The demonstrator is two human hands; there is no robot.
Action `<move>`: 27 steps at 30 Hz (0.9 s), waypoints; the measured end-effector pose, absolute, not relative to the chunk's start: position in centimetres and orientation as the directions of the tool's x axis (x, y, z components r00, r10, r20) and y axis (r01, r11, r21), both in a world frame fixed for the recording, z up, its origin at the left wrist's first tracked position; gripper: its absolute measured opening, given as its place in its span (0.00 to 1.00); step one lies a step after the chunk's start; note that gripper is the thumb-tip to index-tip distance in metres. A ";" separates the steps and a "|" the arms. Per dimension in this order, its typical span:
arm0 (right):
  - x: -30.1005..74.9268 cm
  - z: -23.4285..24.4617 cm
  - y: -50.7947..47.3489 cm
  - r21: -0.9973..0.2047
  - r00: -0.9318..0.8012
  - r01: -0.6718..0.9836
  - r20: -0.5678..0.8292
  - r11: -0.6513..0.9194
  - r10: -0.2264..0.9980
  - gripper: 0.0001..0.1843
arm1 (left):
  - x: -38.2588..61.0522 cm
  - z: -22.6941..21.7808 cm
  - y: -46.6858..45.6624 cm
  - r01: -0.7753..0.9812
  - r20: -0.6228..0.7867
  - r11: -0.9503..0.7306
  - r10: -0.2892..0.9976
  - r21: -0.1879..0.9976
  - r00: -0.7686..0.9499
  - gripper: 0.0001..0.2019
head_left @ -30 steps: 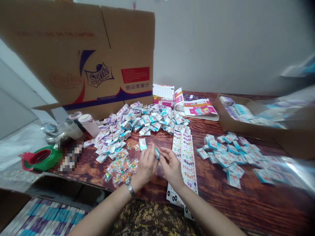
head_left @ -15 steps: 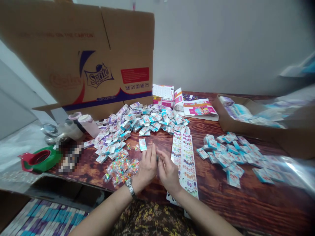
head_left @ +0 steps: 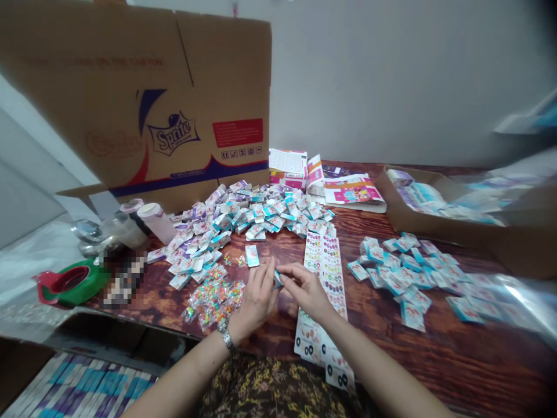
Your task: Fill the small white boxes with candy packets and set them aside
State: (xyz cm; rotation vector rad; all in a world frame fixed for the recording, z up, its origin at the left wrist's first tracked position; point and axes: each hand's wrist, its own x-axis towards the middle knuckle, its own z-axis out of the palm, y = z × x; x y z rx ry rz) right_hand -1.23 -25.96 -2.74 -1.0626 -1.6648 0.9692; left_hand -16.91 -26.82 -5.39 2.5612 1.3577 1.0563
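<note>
Both hands meet over the table, around a small blue-and-white box point(head_left: 277, 279) that is mostly hidden by fingers. My left hand point(head_left: 259, 293), with a metal watch point(head_left: 227, 337) at its wrist, is closed on the box from the left. The fingers of my right hand point(head_left: 307, 288) pinch its right side. Just beyond the left fingertips lies a single small box point(head_left: 252, 256). Clear packets of colourful candy point(head_left: 215, 296) are heaped left of my left hand. Long sticker sheets point(head_left: 324, 273) lie partly under my right forearm.
A large pile of small boxes point(head_left: 256, 212) lies before the big carton point(head_left: 174, 104). Further boxes point(head_left: 404, 267) are scattered at right, near an open cardboard box point(head_left: 418, 223). A tape roll point(head_left: 72, 281) and a pink-white bottle point(head_left: 157, 222) stand left. Printed packaging point(head_left: 354, 191) lies behind.
My right hand has shifted up and right, its fingers turning toward the left hand. A blue edge of the small box now shows between the hands.
</note>
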 end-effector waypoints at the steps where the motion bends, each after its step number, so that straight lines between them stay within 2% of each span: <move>1: -1.1 -2.6 -25.9 -0.926 -0.223 0.213 0.264 0.311 0.938 0.11 | -16.9 -5.3 -26.8 0.705 0.546 -0.613 0.749 0.357 0.376 0.34; 6: -1.1 -2.4 -25.6 -0.980 -0.282 0.065 0.164 0.190 0.945 0.11 | -17.1 -5.1 -26.9 0.652 0.546 -0.633 0.748 0.416 0.378 0.32; 10: -1.0 -2.4 -25.4 -0.994 -0.320 -0.056 0.108 0.095 0.941 0.12 | -17.4 -4.8 -27.1 0.586 0.514 -0.627 0.772 0.514 0.375 0.29; 13: -0.9 -2.1 -25.4 -0.995 -0.337 -0.094 0.060 0.030 0.940 0.12 | -17.6 -4.7 -27.2 0.548 0.482 -0.609 0.792 0.573 0.375 0.27; 17: -0.8 -1.5 -25.4 -0.992 -0.366 -0.122 0.016 -0.031 0.931 0.13 | -17.5 -4.7 -27.1 0.528 0.496 -0.618 0.785 0.582 0.371 0.27; 23: -0.8 -0.9 -25.1 -0.995 -0.371 -0.097 0.006 -0.033 0.929 0.15 | -17.5 -4.2 -26.7 0.515 0.511 -0.637 0.770 0.574 0.383 0.27; 27: -0.5 -0.1 -24.7 -0.982 -0.384 0.127 0.079 0.138 0.920 0.18 | -17.6 -3.7 -26.5 0.508 0.522 -0.656 0.753 0.558 0.399 0.26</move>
